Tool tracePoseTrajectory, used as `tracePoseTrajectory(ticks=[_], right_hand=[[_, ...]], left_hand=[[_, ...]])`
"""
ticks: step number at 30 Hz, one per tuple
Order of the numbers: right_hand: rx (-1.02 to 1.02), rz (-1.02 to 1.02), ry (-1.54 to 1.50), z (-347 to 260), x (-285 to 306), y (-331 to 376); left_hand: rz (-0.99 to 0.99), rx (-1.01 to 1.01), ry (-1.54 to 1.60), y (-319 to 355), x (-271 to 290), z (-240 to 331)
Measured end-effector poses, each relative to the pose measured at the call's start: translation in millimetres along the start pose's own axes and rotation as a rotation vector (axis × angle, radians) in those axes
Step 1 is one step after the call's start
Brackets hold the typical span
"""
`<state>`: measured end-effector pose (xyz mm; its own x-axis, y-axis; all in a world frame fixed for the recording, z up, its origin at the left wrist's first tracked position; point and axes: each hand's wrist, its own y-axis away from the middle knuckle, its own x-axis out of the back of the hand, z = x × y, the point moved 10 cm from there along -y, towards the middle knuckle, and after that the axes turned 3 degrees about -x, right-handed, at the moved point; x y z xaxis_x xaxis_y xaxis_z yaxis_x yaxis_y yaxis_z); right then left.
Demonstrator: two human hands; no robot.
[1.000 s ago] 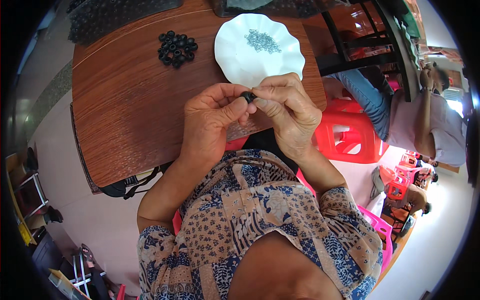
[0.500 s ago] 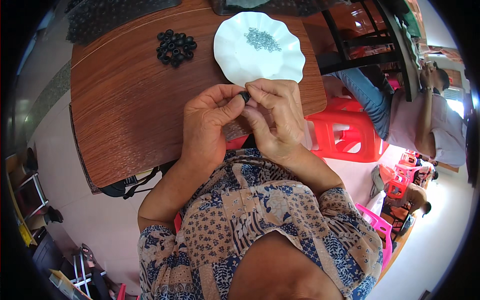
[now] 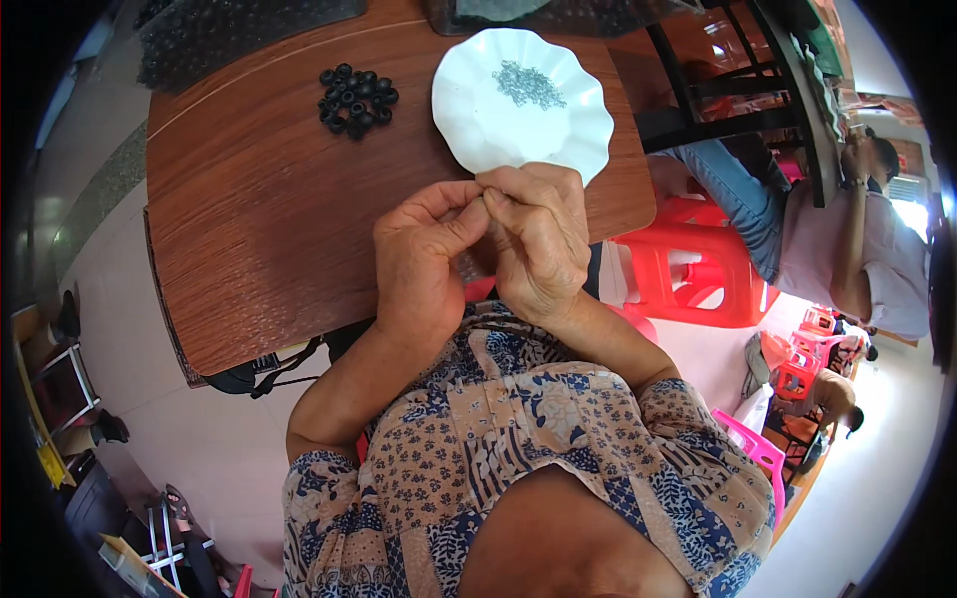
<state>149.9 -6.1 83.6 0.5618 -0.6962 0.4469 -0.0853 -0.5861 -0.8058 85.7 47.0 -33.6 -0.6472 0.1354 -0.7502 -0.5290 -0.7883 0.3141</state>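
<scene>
Both hands have closed up since a second ago, left hand [image 3: 427, 261] and right hand [image 3: 538, 244] fingertips pinched together, hiding the small black piece, beside the white dish [image 3: 588, 130]

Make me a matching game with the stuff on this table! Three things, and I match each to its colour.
Things:
1. plate
2. pile of small rings
3. stool

Colours:
A. red
B. white
C. black

Pairs: 1-B, 2-C, 3-A. The plate sits just above the two hands, left hand and right hand, which pinch together at the fingertips.
</scene>
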Motion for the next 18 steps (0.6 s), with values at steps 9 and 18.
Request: tracePoseTrajectory(ticks=[9,18], right_hand=[[-0.07,-0.008,-0.093,-0.7,-3.4,-1.4],[-0.373,-0.186,-0.276,21.9,-6.3,-11.6]], left_hand=[[-0.05,-0.107,-0.065,6.6,3.0,14.0],[-0.025,-0.6,-0.574,-2.2,-21.8,146.4]])
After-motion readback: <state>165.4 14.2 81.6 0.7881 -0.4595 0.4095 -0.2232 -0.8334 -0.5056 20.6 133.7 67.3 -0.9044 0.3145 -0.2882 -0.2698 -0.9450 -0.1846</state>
